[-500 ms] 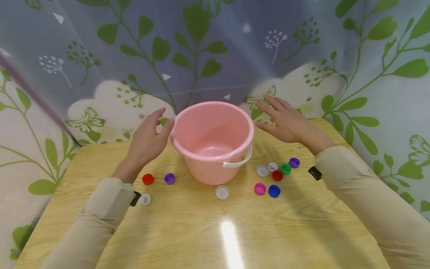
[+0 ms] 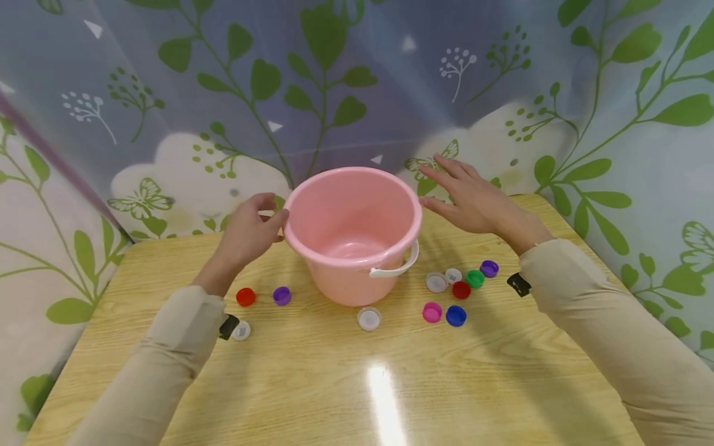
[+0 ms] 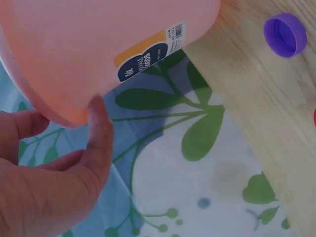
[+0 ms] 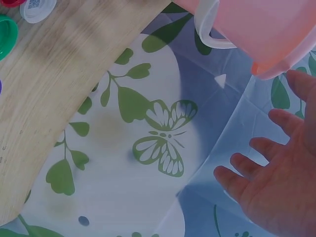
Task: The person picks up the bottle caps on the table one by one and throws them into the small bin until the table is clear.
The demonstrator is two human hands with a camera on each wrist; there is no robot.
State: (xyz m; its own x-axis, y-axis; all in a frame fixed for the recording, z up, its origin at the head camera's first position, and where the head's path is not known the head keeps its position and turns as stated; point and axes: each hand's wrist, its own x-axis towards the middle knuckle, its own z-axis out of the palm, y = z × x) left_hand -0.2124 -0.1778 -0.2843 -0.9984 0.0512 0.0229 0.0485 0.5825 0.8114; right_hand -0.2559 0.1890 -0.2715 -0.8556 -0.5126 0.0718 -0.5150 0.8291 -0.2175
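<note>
A pink bucket (image 2: pixel 354 275) stands upright on the table, its white handle (image 2: pixel 397 267) hanging down at the front right. My left hand (image 2: pixel 249 232) is at the bucket's left side. Its thumb appears to touch the rim, while a loosely bent finger lies just below it, as the left wrist view (image 3: pixel 54 192) shows. Across from it, my right hand (image 2: pixel 474 201) is spread beside the right side of the rim. The right thumb is at the rim's edge, and the other fingers extend apart from the bucket in the right wrist view. Contact there is hard to tell.
Red (image 2: pixel 245 297) and purple (image 2: pixel 281 295) bottle caps lie left of the bucket, near a white cap (image 2: pixel 242 331). Another white cap (image 2: pixel 369 319) sits in front. Several coloured caps, including a blue one (image 2: pixel 455 316), lie at right. A patterned cloth (image 2: pixel 357 93) hangs behind the table.
My left hand has turned, and its fingers have bent and come down beside the bucket's rim. The right hand has shifted slightly left, toward the rim. The bucket and caps stay put.
</note>
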